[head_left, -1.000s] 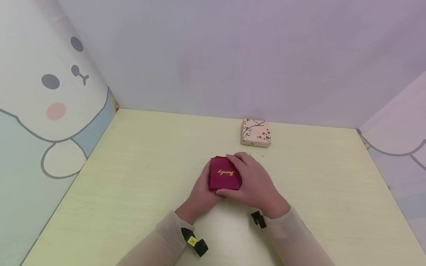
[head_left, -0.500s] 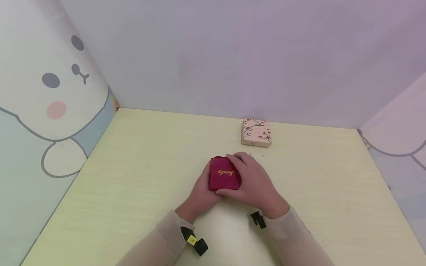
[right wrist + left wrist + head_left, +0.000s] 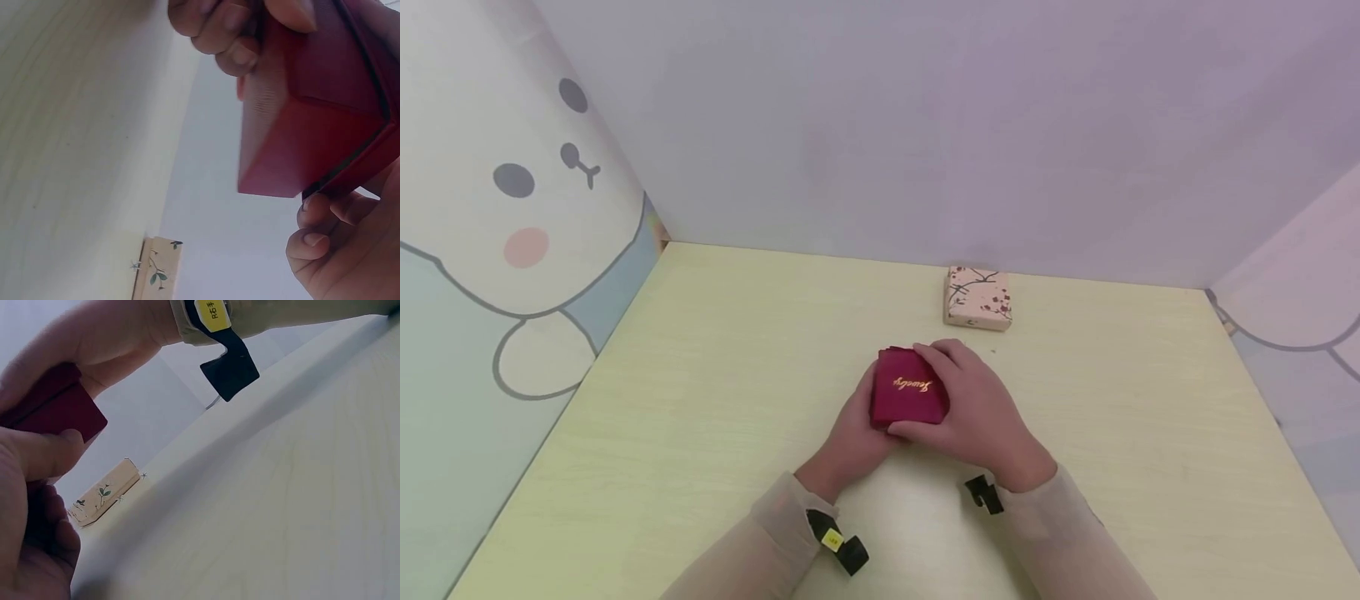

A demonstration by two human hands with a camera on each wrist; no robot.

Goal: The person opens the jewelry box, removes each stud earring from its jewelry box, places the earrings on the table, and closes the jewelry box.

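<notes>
A dark red jewelry box (image 3: 910, 392) with gold "Jewelry" lettering on its lid is held between both hands near the middle of the table. My left hand (image 3: 853, 425) grips its lower part, the thumb pressed on its side in the left wrist view. From the right, my right hand (image 3: 981, 408) holds the lid, fingers at the far edge and thumb at the near edge. A narrow dark gap runs between lid and base (image 3: 275, 156) in the right wrist view. The box is raised above the tabletop. Its contents are hidden.
A pink box (image 3: 977, 300) with a blossom-branch print lies at the back of the pale wooden table (image 3: 737, 333), beyond the right hand. A plain backdrop (image 3: 865, 125) rises behind the table's far edge. Black wrist straps (image 3: 837, 542) sit over both sleeves.
Over the last half second the lid and the right hand have shifted slightly up and to the right in the head view. The left hand and pink box stay in place.
</notes>
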